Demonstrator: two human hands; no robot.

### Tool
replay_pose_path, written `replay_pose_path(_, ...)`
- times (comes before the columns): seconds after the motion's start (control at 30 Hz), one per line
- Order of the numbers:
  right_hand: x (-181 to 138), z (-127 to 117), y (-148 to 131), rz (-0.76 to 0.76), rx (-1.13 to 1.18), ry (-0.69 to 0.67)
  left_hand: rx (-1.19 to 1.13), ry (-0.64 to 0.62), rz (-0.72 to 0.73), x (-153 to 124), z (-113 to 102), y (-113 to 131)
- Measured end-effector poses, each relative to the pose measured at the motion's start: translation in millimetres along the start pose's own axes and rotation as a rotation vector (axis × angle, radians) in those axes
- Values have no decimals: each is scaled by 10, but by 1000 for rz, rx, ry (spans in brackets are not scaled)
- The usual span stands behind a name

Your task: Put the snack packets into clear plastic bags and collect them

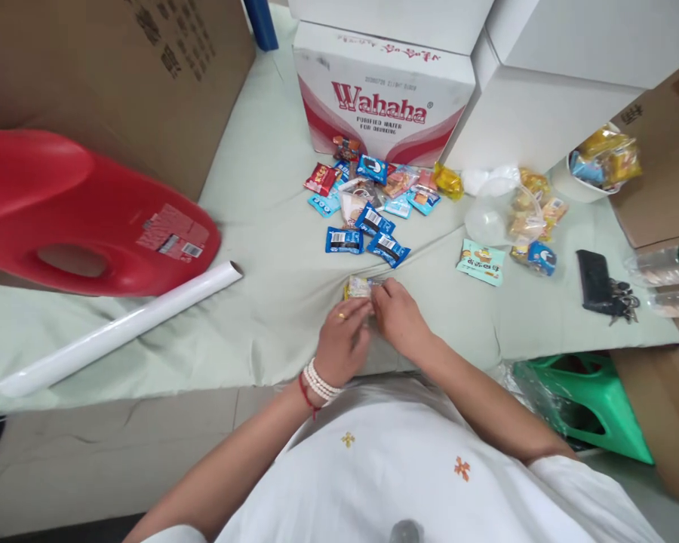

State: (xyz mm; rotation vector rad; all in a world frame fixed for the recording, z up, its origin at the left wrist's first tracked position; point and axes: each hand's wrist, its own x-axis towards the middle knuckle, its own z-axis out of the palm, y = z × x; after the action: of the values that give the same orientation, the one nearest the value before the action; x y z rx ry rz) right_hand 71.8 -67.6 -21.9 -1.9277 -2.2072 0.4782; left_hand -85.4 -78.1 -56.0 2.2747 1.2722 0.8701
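Observation:
At the front of the cloth-covered table, a small yellow and clear snack packet [357, 288] lies under my fingers. My left hand [342, 343], with a beaded bracelet and a ring, has its fingers closed on the packet's near side. My right hand [399, 317] pinches its right end, so much of the packet is hidden. Just beyond are three dark blue packets [344, 240], and behind these sits a pile of mixed snack packets [367, 185]. A pale green packet [480, 262] lies off to the right.
A Wahaha carton [385, 98] and white boxes [543, 113] stand at the back. On the left are a red plastic container [118, 219] and a white tube [124, 328]. To the right are a clear bowl [501, 215], a filled white tub [580, 185] and keys [625, 298].

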Motion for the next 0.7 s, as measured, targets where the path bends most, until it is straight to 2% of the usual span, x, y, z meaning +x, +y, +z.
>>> replay_pose_path(0.07,-78,80,36,-52,-3,65,19,102,-203,77,-49,-67)
replay_pose_path(0.1,-104,115,54,-67,9,94,72,113,-300,131,-53,-84)
replay_pose_path(0.17,-125,172,79,-79,57,128,169,44,-409,254,-30,-92)
replay_pose_path(0.23,-133,197,84,-76,115,141,194,-41,-444,362,-6,-74)
replay_pose_path(0.3,-170,177,68,-77,173,152,146,-64,-454,427,-13,-31)
replay_pose_path(0.47,-429,-3,-9,-240,326,180,-112,2,-507,445,-145,230)
replay_pose_path(0.57,-569,-48,-1,-279,358,261,-258,29,-556,462,-189,461)
replay_pose_path(0.63,-645,-31,58,-263,365,346,-455,-40,-526,488,-201,600)
replay_pose_path(0.7,-731,-24,169,-201,427,398,-737,-169,-455,513,-223,693)
